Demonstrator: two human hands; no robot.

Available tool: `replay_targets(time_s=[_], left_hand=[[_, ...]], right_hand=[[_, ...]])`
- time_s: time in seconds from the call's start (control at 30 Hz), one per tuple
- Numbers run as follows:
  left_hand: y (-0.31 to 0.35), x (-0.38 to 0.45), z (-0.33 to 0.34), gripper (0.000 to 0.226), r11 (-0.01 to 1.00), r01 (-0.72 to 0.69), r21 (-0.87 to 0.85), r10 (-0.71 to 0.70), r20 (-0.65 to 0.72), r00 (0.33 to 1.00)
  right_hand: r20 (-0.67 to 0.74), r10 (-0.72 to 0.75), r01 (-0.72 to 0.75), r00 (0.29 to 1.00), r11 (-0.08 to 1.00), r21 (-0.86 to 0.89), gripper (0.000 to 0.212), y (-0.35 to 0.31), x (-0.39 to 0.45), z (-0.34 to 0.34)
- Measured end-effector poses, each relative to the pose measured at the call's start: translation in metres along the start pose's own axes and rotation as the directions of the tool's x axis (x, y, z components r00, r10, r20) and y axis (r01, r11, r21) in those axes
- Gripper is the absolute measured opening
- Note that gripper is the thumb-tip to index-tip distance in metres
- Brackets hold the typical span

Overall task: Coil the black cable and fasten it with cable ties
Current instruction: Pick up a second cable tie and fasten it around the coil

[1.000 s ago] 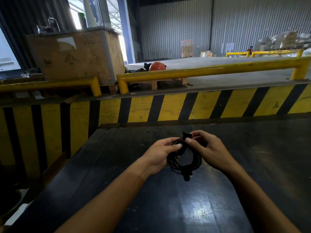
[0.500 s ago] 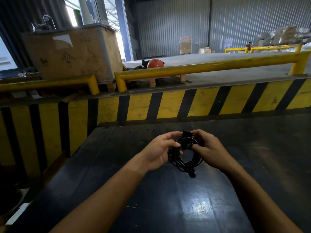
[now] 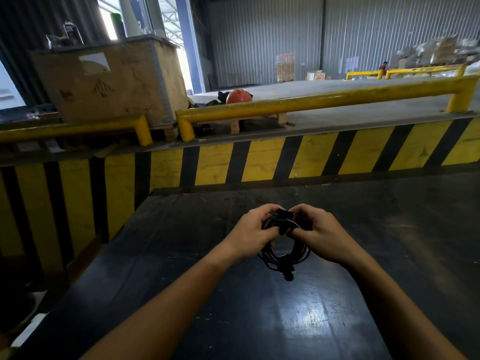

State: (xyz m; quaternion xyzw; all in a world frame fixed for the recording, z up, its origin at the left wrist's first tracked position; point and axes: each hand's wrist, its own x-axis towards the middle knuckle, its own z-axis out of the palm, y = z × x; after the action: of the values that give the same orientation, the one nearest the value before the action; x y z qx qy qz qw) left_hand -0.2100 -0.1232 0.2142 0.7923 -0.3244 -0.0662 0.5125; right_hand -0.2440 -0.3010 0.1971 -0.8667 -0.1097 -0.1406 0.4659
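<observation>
The black cable (image 3: 298, 255) is wound into a small round coil, held upright just above the dark table (image 3: 259, 320). My left hand (image 3: 249, 235) grips the coil's upper left side. My right hand (image 3: 322, 235) pinches the coil's top right, where a black strap tie (image 3: 284, 213) sticks up between my thumbs. A black plug end (image 3: 287, 272) hangs at the bottom of the coil. My fingers hide the top of the coil.
A yellow-and-black striped barrier (image 3: 259, 162) stands behind the table, with yellow rails (image 3: 311, 102) above it. A large wooden crate (image 3: 111, 81) sits at the back left, an orange helmet (image 3: 237, 96) beside it. The table's left edge drops off.
Both hands have closed in tighter on the top of the coil, around the strap. The coil has stayed between them.
</observation>
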Motion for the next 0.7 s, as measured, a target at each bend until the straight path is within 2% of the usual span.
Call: replay_targets(time_s=[0.17,0.23,0.33,0.43,0.57,0.63,0.7], left_hand=[[0.001,0.003,-0.004,0.026,0.995,0.003,0.096,-0.003,-0.004,1.0],[0.001,0.005,-0.003,0.024,0.995,0.017,0.1,-0.016,-0.011,1.0],[0.002,0.007,-0.002,0.022,0.995,0.036,0.098,-0.034,-0.027,0.999],[0.003,0.008,-0.001,0.022,0.994,0.038,0.103,-0.034,-0.036,0.999],[0.004,0.008,-0.001,0.022,0.994,0.021,0.108,-0.016,-0.042,0.999],[0.004,0.008,-0.001,0.022,0.992,0.008,0.126,-0.002,-0.049,0.999],[0.003,0.008,-0.002,0.023,0.987,-0.018,0.161,0.028,-0.063,0.998]], right_hand=[[0.086,-0.046,0.046,0.995,0.999,0.0,0.028,-0.002,-0.001,-0.009],[0.034,-0.067,0.069,0.997,0.996,-0.055,0.039,-0.002,-0.002,-0.009],[-0.103,-0.199,0.172,0.975,0.959,-0.227,0.048,-0.004,-0.003,-0.007],[-0.151,-0.328,0.27,0.933,0.911,-0.311,0.032,-0.006,-0.004,-0.006],[-0.153,-0.377,0.304,0.913,0.883,-0.358,0.015,-0.006,-0.003,-0.001],[-0.199,-0.384,0.308,0.902,0.893,-0.329,0.008,-0.006,-0.002,0.002],[-0.248,-0.343,0.29,0.906,0.93,-0.226,0.006,-0.006,0.0,0.004]])
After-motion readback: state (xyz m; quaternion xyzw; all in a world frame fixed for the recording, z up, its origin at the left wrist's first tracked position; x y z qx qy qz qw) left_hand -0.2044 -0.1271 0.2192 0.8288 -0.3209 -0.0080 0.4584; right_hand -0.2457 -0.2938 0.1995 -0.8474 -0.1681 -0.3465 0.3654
